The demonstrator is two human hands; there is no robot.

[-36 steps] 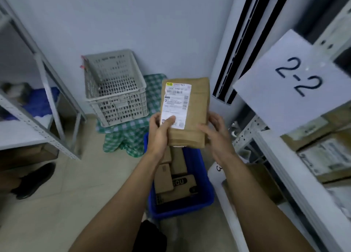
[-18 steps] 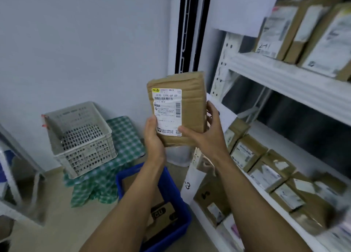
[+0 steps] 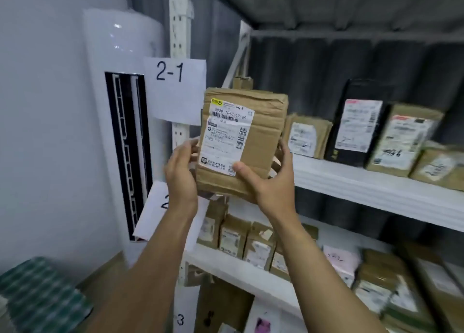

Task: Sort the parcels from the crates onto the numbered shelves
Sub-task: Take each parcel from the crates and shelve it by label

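Head view, looking at a white metal shelf rack. Brown cardboard parcel [image 3: 253, 142] held upright in the air, printed shipping label [image 3: 226, 137] facing the camera, top flap creased and taped. Left hand [image 3: 180, 174] clamped on the parcel's left edge, fingers curled round behind it. Right hand [image 3: 266, 184] clamped on the lower right corner, thumb [image 3: 239, 168] pressed on the front at the label's bottom corner, remaining fingers wrapped behind the right edge. Parcel sits in front of the left end of the upper shelf [image 3: 364, 182], just right of the paper sign "2-1" [image 3: 175, 89] fixed to the rack upright [image 3: 179, 19]; cannot tell whether its back touches anything on the shelf. On that shelf, to the right of the held parcel: a brown parcel [image 3: 307, 134], then a black parcel [image 3: 356, 129], then another brown parcel [image 3: 401, 142], all standing with labels outward, handwriting on the labels. Lower shelf [image 3: 251, 272] carries a row of small brown parcels [image 3: 236, 235] standing side by side, and a pink parcel [image 3: 340, 260] further right; the far right is blurred. A second paper sign [image 3: 153, 212] hangs below the left wrist, its number partly hidden by the forearm. A sign "3" [image 3: 180, 319] shows at the bottom edge. Left of the rack stands a white floor air conditioner [image 3: 120, 107] against the wall. Green checked cloth [image 3: 37, 290] at bottom left.
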